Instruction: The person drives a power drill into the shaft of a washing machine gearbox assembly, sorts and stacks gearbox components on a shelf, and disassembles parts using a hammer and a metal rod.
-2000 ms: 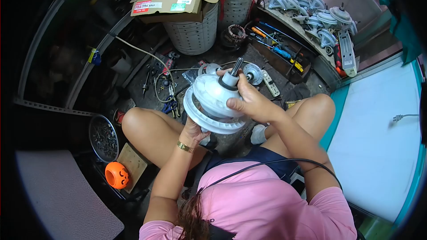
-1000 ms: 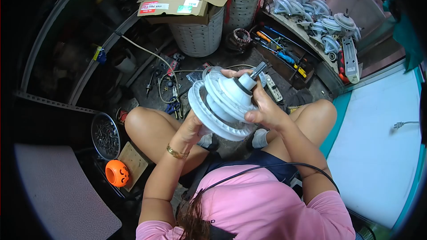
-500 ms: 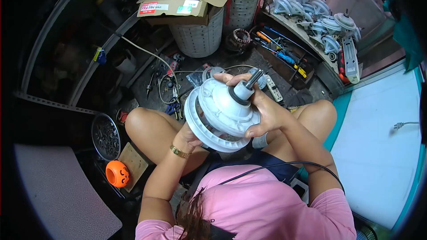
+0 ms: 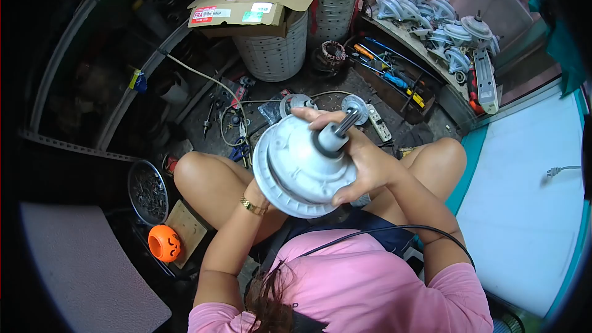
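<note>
A pale grey washing machine gearbox (image 4: 302,160) is held tilted above my lap, its splined metal shaft (image 4: 349,122) pointing up and right. My right hand (image 4: 368,163) wraps around its right side, fingers over the far edge and thumb on the near flange. Under the gearbox lies a pulley wheel (image 4: 287,208) with a ribbed rim, close against the housing. My left hand (image 4: 258,193), with a gold watch at the wrist, supports the wheel from below left; most of its fingers are hidden.
Similar gearboxes (image 4: 441,15) crowd a bench at the back right. A tool tray (image 4: 394,74), power strip (image 4: 378,123) and cables lie on the floor ahead. A bowl of small metal parts (image 4: 148,192) and an orange pumpkin bucket (image 4: 164,243) are at my left.
The gap between the pulley wheel and the gearbox has closed, so the two now sit together. The gearbox has shifted slightly left and down in my hands.
</note>
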Available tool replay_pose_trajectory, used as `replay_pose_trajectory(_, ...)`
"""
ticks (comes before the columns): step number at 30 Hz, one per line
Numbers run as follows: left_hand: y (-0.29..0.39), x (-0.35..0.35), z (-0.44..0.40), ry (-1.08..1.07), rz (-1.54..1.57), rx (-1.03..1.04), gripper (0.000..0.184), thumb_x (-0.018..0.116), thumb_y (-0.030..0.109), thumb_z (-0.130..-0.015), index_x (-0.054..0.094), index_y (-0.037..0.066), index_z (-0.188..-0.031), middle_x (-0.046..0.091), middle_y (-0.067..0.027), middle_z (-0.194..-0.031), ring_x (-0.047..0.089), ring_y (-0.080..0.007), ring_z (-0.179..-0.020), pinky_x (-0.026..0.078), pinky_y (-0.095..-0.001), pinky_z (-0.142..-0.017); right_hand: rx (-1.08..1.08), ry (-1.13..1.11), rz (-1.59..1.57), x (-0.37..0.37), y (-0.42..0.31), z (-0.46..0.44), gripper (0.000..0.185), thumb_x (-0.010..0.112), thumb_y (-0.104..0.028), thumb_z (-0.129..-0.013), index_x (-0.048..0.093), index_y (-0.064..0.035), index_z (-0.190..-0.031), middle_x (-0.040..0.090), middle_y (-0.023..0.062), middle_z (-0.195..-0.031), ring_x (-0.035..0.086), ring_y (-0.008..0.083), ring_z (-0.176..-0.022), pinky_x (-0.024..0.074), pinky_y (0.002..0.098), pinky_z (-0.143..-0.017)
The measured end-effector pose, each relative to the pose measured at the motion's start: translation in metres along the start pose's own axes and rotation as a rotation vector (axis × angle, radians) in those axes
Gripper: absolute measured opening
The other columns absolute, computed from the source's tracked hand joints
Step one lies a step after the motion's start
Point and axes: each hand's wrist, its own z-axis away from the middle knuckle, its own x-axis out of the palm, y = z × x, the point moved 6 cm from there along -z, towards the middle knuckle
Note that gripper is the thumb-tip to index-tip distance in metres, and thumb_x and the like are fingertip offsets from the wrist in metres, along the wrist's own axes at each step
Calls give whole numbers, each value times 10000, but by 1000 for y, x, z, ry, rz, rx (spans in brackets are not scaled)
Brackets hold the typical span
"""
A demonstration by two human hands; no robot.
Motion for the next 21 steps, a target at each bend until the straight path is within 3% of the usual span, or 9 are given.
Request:
replay_pose_trajectory(1,2,0,-2,0,6,1,841,784,347,-709,381,66,-1391,487,-134,-1327,515,-259,-1186,465,-416,-968,-42,-68,189,0,-5,-3,1102,863,-467,-499,312,-90,-1375,281,227,-1476,281,368,-1370,190,480,-1117)
replay_pose_trajectory(3,5,0,-3,7,-19,23,861,797,342,-684,386,60,-1386,484,-135,-1321,510,-260,-1185,455,-411,-973,-91,10,78,-12,-15,-8,1174,828,-590,-507,287,-60,-1404,273,224,-1480,280,349,-1371,218,462,-1115)
replay_pose_trajectory(5,11,-1,0,27,-74,50,881,809,337,-659,391,55,-1380,482,-136,-1316,504,-260,-1185,444,-407,-978,-65,199,-206,-23,-14,-8,1083,754,-615,-608,296,-50,-1410,310,209,-1461,309,332,-1356,230,454,-1113)
replay_pose_trajectory(7,23,-3,8,44,-189,91,901,822,331,-634,396,49,-1375,479,-136,-1311,499,-261,-1185,434,-403,-983,43,486,-661,-30,0,4,822,640,-541,-802,339,-57,-1394,393,181,-1419,367,317,-1326,228,456,-1113)
replay_pose_trajectory(10,40,-1,16,51,-411,161,931,841,323,-596,403,41,-1368,475,-137,-1303,491,-262,-1184,418,-397,-990,473,512,-749,-8,47,32,586,404,-483,-969,391,-44,-1356,495,133,-1322,450,243,-1257,306,385,-1078)
replay_pose_trajectory(13,52,18,11,-3,-723,238,961,860,315,-559,410,33,-1360,472,-138,-1295,483,-262,-1183,403,-390,-997,510,632,-742,4,51,47,474,298,-392,-1023,429,-49,-1323,535,90,-1258,496,177,-1196,363,317,-1028)
replay_pose_trajectory(17,65,56,0,-126,-1271,453,1002,885,304,-509,420,22,-1350,467,-139,-1284,472,-263,-1183,382,-382,-1007,551,654,-1268,19,68,48,560,319,-499,-985,491,-54,-1277,601,121,-1183,597,208,-1067,484,368,-928)
replay_pose_trajectory(19,71,68,-1,-218,-1617,660,990,881,299,-500,433,30,-1340,467,-141,-1235,461,-276,-1165,382,-383,-995,471,635,-1296,17,67,45,639,342,-581,-949,485,-60,-1291,605,128,-1179,608,225,-1054,499,396,-910)
replay_pose_trajectory(21,76,70,4,21,-1622,723,963,867,297,-513,439,44,-1337,442,-145,-1211,448,-292,-1150,388,-389,-975,356,758,-1233,9,61,47,632,411,-573,-933,482,-58,-1292,594,125,-1177,596,222,-1063,494,390,-911)
